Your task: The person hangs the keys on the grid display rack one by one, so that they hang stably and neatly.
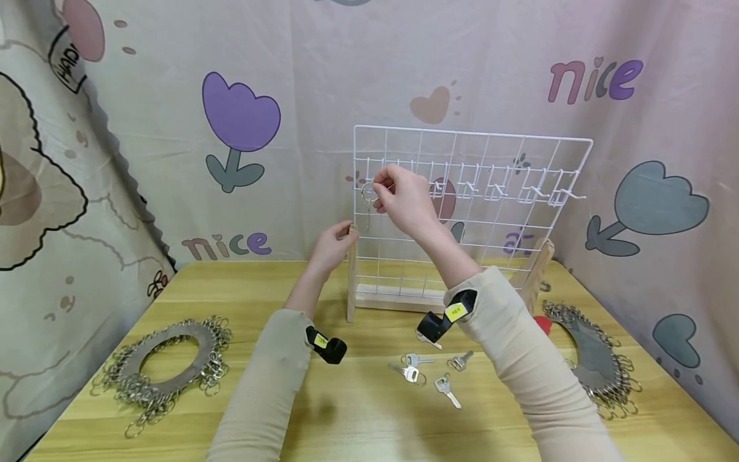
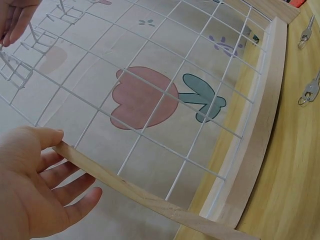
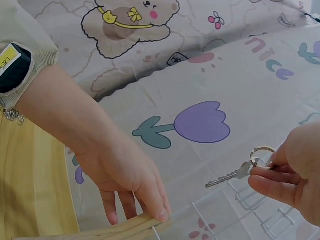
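Observation:
My right hand point(image 1: 406, 200) pinches a split ring between thumb and fingers, and a silver key point(image 3: 227, 178) dangles from it. This is up by the left end of the white wire grid rack point(image 1: 473, 133), near its row of hooks point(image 1: 495, 191). Lower down, my left hand point(image 1: 333, 246) holds the top of the rack's wooden side post point(image 1: 351, 282), thumb on one side and fingers on the other, as the left wrist view point(image 2: 35, 185) shows.
Several keys point(image 1: 444, 385) with rings lie on the wooden table point(image 1: 358, 410) before the rack. At the left is a grey ring plate point(image 1: 129, 366) hung with many small rings; a similar plate point(image 1: 594, 356) lies at the right. A patterned cloth point(image 1: 323, 83) hangs behind.

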Action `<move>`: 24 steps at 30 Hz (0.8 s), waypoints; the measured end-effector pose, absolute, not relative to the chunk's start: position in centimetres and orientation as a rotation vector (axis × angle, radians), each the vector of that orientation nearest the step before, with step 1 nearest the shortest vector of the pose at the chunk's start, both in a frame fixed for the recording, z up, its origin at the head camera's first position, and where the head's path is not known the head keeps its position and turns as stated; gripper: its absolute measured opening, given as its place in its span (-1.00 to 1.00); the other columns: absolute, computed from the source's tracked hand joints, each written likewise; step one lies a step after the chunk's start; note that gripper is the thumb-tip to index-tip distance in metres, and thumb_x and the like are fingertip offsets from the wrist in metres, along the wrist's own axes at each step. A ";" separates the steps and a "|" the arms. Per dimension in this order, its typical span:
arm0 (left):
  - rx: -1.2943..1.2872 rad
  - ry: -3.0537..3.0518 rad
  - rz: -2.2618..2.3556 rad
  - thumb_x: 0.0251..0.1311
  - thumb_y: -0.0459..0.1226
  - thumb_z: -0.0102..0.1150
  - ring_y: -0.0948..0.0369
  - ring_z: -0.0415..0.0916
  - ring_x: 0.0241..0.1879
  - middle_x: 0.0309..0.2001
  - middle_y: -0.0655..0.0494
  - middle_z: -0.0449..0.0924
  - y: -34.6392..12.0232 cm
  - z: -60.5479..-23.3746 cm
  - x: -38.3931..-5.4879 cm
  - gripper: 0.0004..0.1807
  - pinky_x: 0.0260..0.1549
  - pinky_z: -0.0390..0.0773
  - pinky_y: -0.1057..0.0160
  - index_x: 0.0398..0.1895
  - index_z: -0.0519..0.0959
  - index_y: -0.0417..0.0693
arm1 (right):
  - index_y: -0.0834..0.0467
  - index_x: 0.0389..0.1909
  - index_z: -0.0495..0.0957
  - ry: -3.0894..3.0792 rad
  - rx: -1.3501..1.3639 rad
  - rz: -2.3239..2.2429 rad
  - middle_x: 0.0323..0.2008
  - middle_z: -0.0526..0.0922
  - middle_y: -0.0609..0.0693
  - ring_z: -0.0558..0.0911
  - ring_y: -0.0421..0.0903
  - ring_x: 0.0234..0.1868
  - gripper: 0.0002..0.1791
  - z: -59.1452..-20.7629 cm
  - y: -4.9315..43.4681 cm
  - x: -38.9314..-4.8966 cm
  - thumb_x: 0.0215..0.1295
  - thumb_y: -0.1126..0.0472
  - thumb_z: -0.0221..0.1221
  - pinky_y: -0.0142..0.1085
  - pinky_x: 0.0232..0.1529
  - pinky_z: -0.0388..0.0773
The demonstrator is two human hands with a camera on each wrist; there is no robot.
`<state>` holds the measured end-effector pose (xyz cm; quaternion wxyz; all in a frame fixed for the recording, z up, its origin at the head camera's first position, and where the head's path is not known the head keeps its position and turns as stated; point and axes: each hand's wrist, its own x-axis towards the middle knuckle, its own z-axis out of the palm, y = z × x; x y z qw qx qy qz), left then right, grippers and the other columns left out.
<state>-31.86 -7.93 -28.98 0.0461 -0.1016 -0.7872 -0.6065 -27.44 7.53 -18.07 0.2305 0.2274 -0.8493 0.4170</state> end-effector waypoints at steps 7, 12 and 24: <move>-0.300 -2.423 -1.870 0.33 -0.18 -0.01 0.03 0.22 0.26 0.30 -0.12 0.25 -8.0 -28.9 -31.7 -0.44 0.18 0.27 0.08 0.34 0.22 -0.21 | 0.30 -0.27 0.51 -2.322 0.610 1.131 -0.40 0.59 0.10 0.64 -0.10 -0.48 -0.92 -18.3 7.4 -27.6 0.30 0.37 0.07 -0.43 -0.45 0.57; -0.305 -2.420 -1.885 0.33 -0.19 -0.01 0.03 0.22 0.26 0.30 -0.12 0.25 -8.0 -29.0 -31.8 -0.44 0.14 0.32 0.07 0.34 0.22 -0.19 | 0.30 -0.29 0.51 -2.325 0.610 1.122 -0.41 0.60 0.10 0.63 -0.10 -0.49 -0.93 -18.4 7.4 -27.8 0.30 0.36 0.08 -0.43 -0.46 0.57; -0.316 -2.422 -1.881 0.33 -0.19 -0.01 0.03 0.23 0.26 0.31 -0.13 0.24 -8.1 -29.0 -31.9 -0.43 0.11 0.36 0.07 0.35 0.20 -0.21 | 0.29 -0.20 0.50 -2.360 0.605 1.090 -0.40 0.64 0.08 0.63 -0.11 -0.50 -0.87 -19.0 7.9 -27.9 0.32 0.31 0.09 -0.40 -0.48 0.56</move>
